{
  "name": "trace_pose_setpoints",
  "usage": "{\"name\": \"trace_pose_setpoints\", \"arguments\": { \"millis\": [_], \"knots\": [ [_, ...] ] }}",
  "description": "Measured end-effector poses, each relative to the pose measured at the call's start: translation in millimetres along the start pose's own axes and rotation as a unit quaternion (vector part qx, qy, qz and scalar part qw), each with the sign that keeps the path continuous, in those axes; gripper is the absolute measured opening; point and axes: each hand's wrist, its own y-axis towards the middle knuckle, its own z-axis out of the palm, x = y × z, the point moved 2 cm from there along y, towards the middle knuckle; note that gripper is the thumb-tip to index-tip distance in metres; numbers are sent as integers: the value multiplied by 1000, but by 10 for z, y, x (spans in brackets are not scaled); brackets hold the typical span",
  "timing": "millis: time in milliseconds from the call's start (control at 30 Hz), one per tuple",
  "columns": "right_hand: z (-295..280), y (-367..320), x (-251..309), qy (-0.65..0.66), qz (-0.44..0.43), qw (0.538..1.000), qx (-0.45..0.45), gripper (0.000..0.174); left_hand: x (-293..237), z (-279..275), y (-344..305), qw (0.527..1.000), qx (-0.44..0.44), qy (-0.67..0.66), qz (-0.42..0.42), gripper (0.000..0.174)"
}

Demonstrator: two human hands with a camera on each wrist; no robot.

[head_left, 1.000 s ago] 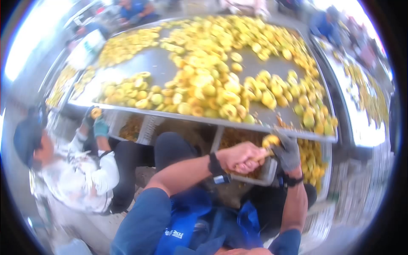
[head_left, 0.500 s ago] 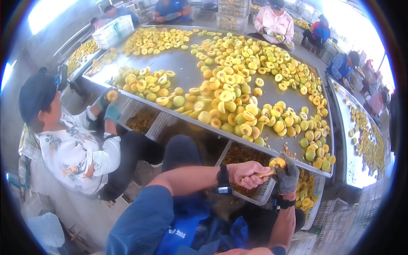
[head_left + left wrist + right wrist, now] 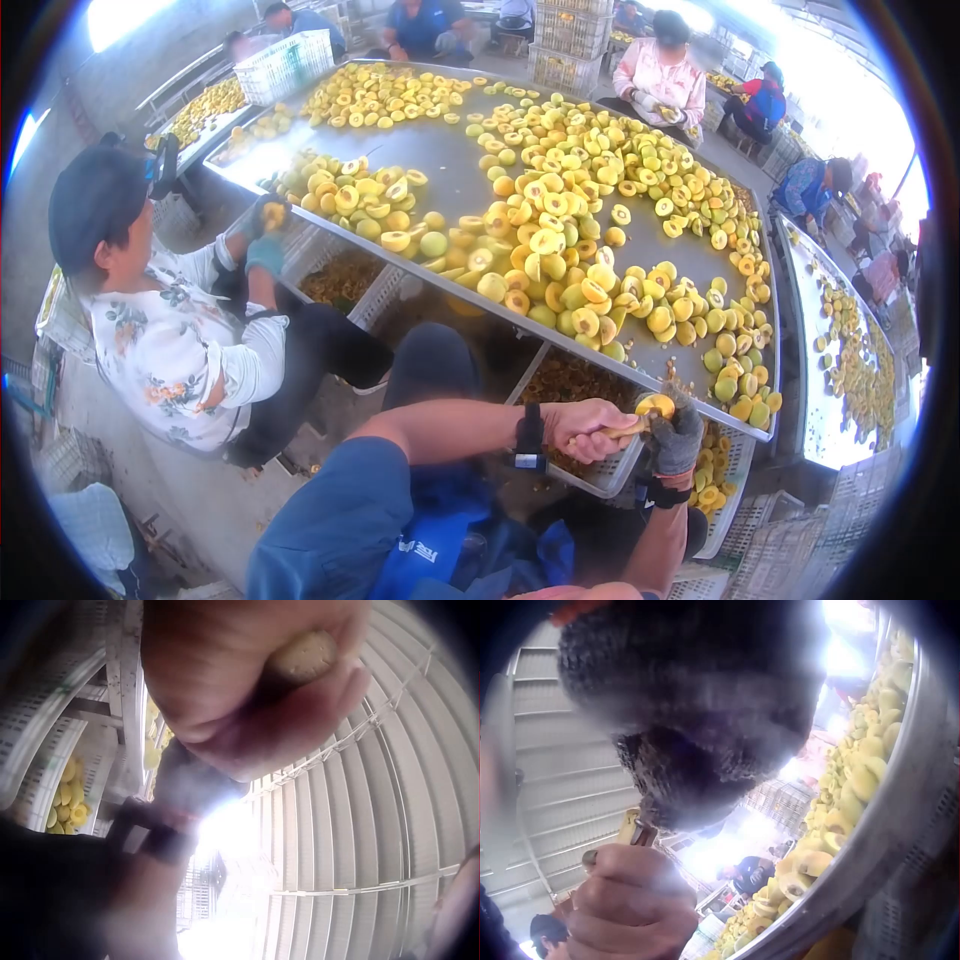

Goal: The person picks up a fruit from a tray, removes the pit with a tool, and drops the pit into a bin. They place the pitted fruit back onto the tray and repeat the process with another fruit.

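My bare left hand point(image 3: 588, 428) grips a wooden-handled tool point(image 3: 628, 430). The round butt of its handle point(image 3: 304, 657) pokes out of the fist in the left wrist view. At the tool's far end, my right hand point(image 3: 678, 442), in a dark grey knitted glove, holds a yellow peach point(image 3: 655, 405) with its cut face showing. A metal part of the tool point(image 3: 639, 825) shows between the two hands in the right wrist view, its tip hidden by the glove point(image 3: 697, 697). Both hands are close together over the near table edge.
A metal table point(image 3: 430, 165) bears heaps of halved peaches point(image 3: 570, 230). Below its edge stand a crate of brown scraps point(image 3: 565, 385) and a crate of peach halves point(image 3: 712, 470). At left another person point(image 3: 180, 330) sits close by; stacked crates point(image 3: 790, 540) stand at right.
The head view has tilted and sharpened from blur. My hands stay together on the tool and peach, a little lower in the picture. The neighbour's hands have shifted slightly.
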Motion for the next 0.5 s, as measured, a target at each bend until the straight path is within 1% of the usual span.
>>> {"name": "trace_pose_setpoints", "arguments": {
  "millis": [33, 100, 200, 233, 267, 300, 333, 367, 400, 433, 500],
  "knots": [
    [34, 5, 20, 77, 17, 997, 8, 48, 4, 0, -8, 1000, 9, -8, 4, 35],
    [114, -31, 47, 229, 55, 972, 23, 49, 38, 10, -13, 999, 28, -27, 9, 35],
    [225, -19, 71, 286, 10, 958, 22, 48, -9, 65, -44, 999, 42, -33, 5, 38],
    [165, -11, 19, 215, 28, 976, -7, 48, -30, 23, -32, 997, 25, 62, 30, 38],
    [40, 11, -75, 143, 45, 988, -37, 48, -71, -72, -6, 986, 9, 156, 55, 38],
    [-103, 38, -177, 69, 62, 994, -64, 48, -110, -180, 27, 965, -9, 249, 81, 38],
    [-254, 47, -273, -4, 42, 996, -78, 50, -91, -354, 92, 865, -115, 478, 103, 37],
    [-442, 41, -397, -76, 21, 993, -92, 51, -27, -531, 171, 701, -215, 670, 118, 36],
    [-651, 26, -539, -149, 1, 983, -105, 53, 3, -604, 200, 485, -299, 813, 123, 35],
    [-854, 6, -667, -220, -20, 968, -117, 55, 26, -557, 161, 466, -310, 821, 110, 36],
    [-1132, 31, -766, -361, -66, 920, -137, 59, 35, -396, 58, 426, -335, 836, 87, 38]
  ]
}}
